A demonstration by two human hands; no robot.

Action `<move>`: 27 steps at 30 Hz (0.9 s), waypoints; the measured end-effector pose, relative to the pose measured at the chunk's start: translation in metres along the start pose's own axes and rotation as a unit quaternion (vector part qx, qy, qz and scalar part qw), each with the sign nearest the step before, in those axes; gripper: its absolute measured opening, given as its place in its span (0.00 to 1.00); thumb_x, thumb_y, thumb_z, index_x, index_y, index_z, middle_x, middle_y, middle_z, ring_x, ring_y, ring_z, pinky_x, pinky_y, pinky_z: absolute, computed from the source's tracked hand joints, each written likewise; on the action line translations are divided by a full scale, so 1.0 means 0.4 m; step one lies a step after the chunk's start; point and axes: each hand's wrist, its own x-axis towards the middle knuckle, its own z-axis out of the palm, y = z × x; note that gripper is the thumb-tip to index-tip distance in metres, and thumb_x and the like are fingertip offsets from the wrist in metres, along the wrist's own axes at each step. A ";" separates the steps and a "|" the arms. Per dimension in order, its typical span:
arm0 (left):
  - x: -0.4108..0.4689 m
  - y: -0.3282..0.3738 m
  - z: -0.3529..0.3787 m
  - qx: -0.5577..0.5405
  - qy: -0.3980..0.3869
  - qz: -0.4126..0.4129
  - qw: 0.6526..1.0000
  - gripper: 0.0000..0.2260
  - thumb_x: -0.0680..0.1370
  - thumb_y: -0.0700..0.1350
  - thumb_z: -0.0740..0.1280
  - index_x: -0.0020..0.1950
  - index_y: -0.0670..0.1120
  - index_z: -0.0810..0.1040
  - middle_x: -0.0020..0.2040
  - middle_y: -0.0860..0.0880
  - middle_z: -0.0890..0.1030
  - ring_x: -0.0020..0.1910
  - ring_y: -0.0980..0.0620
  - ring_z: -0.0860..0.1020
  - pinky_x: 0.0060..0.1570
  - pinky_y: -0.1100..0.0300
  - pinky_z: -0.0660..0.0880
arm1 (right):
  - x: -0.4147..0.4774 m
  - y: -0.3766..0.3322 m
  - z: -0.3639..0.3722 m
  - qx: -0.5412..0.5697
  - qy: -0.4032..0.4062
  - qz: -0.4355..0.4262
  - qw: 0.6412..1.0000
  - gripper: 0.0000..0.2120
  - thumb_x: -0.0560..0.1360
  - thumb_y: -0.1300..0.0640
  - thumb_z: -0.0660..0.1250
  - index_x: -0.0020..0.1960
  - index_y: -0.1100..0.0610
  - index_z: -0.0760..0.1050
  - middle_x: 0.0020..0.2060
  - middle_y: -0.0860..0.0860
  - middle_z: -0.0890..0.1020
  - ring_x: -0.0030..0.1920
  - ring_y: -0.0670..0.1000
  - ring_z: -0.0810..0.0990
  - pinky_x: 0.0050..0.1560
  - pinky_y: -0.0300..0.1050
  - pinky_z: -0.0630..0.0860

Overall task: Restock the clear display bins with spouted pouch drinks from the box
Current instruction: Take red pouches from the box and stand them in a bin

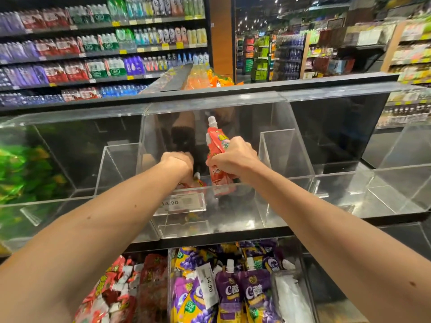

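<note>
Roughly by size: shelf unit with a row of clear display bins on top and a second row below. Middle upper bin (235, 213) is where both hands work. Its top is open, the front wall is low, and clear dividers stand on either side. There is open room inside behind and to the right of the hands. Left upper bin holds green pouches (25, 173). Lower row has purple pouches (233, 294) in the centre bin and red pouches (116, 292) in the bin left of it. Far shelves of bottled drinks (93, 50) are blurred.

Both forearms reach over the front edge into the middle bin. Right hand (233, 159) has its fingers curled tight round the middle of a red spouted pouch (215, 145). That pouch is upright, white spout up, with its bottom end dipping just behind the front wall. Left hand (178, 163) is lower, knuckles up, fingers pointing down and hidden behind the back of the hand, so I cannot tell the grip. A second red pouch (198, 183) lies under it on the bin floor, close to the front wall. Price tag (179, 202) reading 14.90 is on the front wall below the left hand. Another price tag (208, 285) sits among the purple pouches.
</note>
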 end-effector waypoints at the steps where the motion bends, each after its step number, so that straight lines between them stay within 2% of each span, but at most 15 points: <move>1: 0.005 -0.001 -0.004 -0.018 0.004 0.013 1.000 0.30 0.72 0.58 0.75 0.67 0.44 0.73 0.60 0.45 0.80 0.57 0.45 0.81 0.49 0.54 0.77 | -0.001 0.000 -0.001 0.003 -0.003 0.002 1.000 0.24 0.68 0.46 0.77 0.55 0.55 0.71 0.46 0.51 0.78 0.47 0.53 0.80 0.44 0.45 0.79; 3: 0.023 -0.009 -0.014 -0.200 -0.022 0.044 0.979 0.19 0.73 0.47 0.77 0.59 0.42 0.77 0.46 0.44 0.83 0.41 0.46 0.84 0.40 0.54 0.81 | 0.000 -0.001 -0.004 0.005 -0.011 0.008 1.000 0.23 0.67 0.46 0.77 0.53 0.55 0.71 0.44 0.51 0.78 0.46 0.52 0.80 0.43 0.45 0.78; 4: 0.022 -0.015 -0.023 -0.312 -0.060 0.065 0.946 0.13 0.74 0.39 0.74 0.57 0.40 0.78 0.42 0.43 0.83 0.37 0.46 0.83 0.41 0.53 0.83 | 0.002 -0.001 -0.003 0.007 -0.015 0.014 1.000 0.23 0.67 0.46 0.78 0.52 0.55 0.70 0.44 0.51 0.78 0.47 0.52 0.81 0.46 0.45 0.80; 6: 0.004 -0.039 -0.043 -0.452 -0.146 0.120 0.872 0.14 0.75 0.32 0.69 0.60 0.38 0.78 0.47 0.41 0.84 0.44 0.46 0.83 0.52 0.47 0.82 | 0.003 -0.005 -0.003 0.019 -0.017 0.026 0.999 0.22 0.66 0.46 0.78 0.50 0.55 0.71 0.46 0.52 0.80 0.48 0.53 0.82 0.50 0.48 0.82; 8: -0.020 -0.059 -0.048 -0.509 -0.205 0.166 0.819 0.17 0.76 0.32 0.69 0.64 0.42 0.76 0.55 0.42 0.84 0.54 0.46 0.83 0.55 0.48 0.80 | 0.008 -0.009 0.002 0.048 -0.023 0.038 0.998 0.23 0.64 0.45 0.78 0.51 0.56 0.73 0.47 0.53 0.82 0.47 0.53 0.83 0.49 0.50 0.83; 11: -0.036 -0.058 -0.045 -0.573 -0.216 0.183 0.769 0.15 0.77 0.35 0.70 0.63 0.41 0.75 0.53 0.42 0.82 0.47 0.47 0.82 0.48 0.52 0.80 | 0.013 -0.012 0.013 0.116 -0.058 0.064 0.990 0.33 0.58 0.36 0.77 0.53 0.58 0.78 0.47 0.55 0.84 0.43 0.53 0.86 0.45 0.52 0.84; 13: -0.039 -0.045 -0.038 -0.572 -0.185 0.148 0.785 0.12 0.77 0.39 0.71 0.59 0.41 0.76 0.49 0.43 0.82 0.39 0.50 0.80 0.43 0.53 0.80 | 0.017 -0.014 0.015 0.113 -0.073 0.079 0.988 0.43 0.56 0.29 0.73 0.60 0.59 0.76 0.51 0.55 0.84 0.46 0.55 0.85 0.49 0.54 0.83; 15: -0.030 -0.033 -0.027 -0.497 -0.135 0.088 0.853 0.19 0.75 0.44 0.76 0.60 0.41 0.72 0.48 0.42 0.80 0.38 0.48 0.79 0.39 0.55 0.78 | 0.002 -0.032 0.007 0.079 -0.091 0.098 0.988 0.49 0.65 0.28 0.68 0.72 0.63 0.63 0.58 0.55 0.79 0.53 0.55 0.82 0.56 0.53 0.80; 17: -0.017 -0.025 -0.011 -0.415 -0.070 0.031 0.907 0.28 0.72 0.48 0.78 0.64 0.41 0.67 0.53 0.41 0.79 0.41 0.46 0.80 0.38 0.55 0.79 | 0.014 -0.029 0.013 0.033 -0.098 0.100 0.990 0.45 0.76 0.35 0.63 0.76 0.64 0.48 0.62 0.57 0.73 0.57 0.56 0.76 0.59 0.51 0.75; 20: 0.012 -0.012 0.002 -0.415 -0.036 -0.006 0.909 0.48 0.72 0.50 0.77 0.79 0.40 0.48 0.62 0.40 0.76 0.45 0.44 0.83 0.41 0.53 0.82 | 0.017 -0.037 0.016 -0.031 -0.120 0.090 0.988 0.35 0.83 0.42 0.53 0.77 0.62 0.43 0.69 0.59 0.67 0.54 0.55 0.70 0.52 0.47 0.69; 21: 0.016 -0.005 0.002 -0.420 -0.045 -0.004 0.906 0.50 0.73 0.49 0.77 0.80 0.40 0.45 0.62 0.40 0.77 0.47 0.44 0.83 0.45 0.51 0.83 | 0.013 -0.045 0.017 -0.057 -0.125 0.079 0.987 0.32 0.84 0.44 0.50 0.78 0.61 0.44 0.70 0.59 0.64 0.53 0.55 0.70 0.51 0.47 0.69; 22: 0.022 0.002 0.000 -0.413 -0.053 0.006 0.909 0.45 0.72 0.49 0.78 0.79 0.39 0.53 0.59 0.40 0.79 0.48 0.43 0.84 0.49 0.49 0.83 | 0.011 -0.055 0.016 -0.079 -0.129 0.070 0.986 0.29 0.85 0.46 0.47 0.79 0.60 0.45 0.71 0.60 0.61 0.54 0.56 0.71 0.51 0.46 0.71; 24: 0.040 0.013 -0.007 -0.361 -0.076 0.028 0.929 0.26 0.72 0.50 0.78 0.63 0.39 0.75 0.51 0.40 0.83 0.48 0.42 0.85 0.50 0.47 0.83 | 0.027 -0.057 0.011 -0.146 -0.153 0.047 0.976 0.28 0.85 0.47 0.45 0.81 0.55 0.43 0.77 0.61 0.51 0.66 0.59 0.70 0.62 0.46 0.72; 25: 0.047 0.019 -0.008 -0.336 -0.096 0.038 0.936 0.22 0.71 0.50 0.78 0.57 0.38 0.78 0.49 0.40 0.84 0.48 0.41 0.85 0.51 0.46 0.82 | 0.042 -0.054 0.015 -0.181 -0.175 0.047 0.967 0.28 0.85 0.46 0.46 0.81 0.54 0.43 0.78 0.61 0.52 0.70 0.58 0.68 0.66 0.47 0.70; 27: 0.063 0.034 -0.007 -0.304 -0.146 0.048 0.940 0.21 0.71 0.50 0.78 0.56 0.37 0.80 0.50 0.40 0.85 0.49 0.41 0.85 0.53 0.45 0.82 | 0.070 -0.040 0.029 -0.216 -0.215 0.075 0.949 0.22 0.84 0.49 0.55 0.75 0.56 0.62 0.65 0.61 0.74 0.59 0.58 0.79 0.59 0.49 0.78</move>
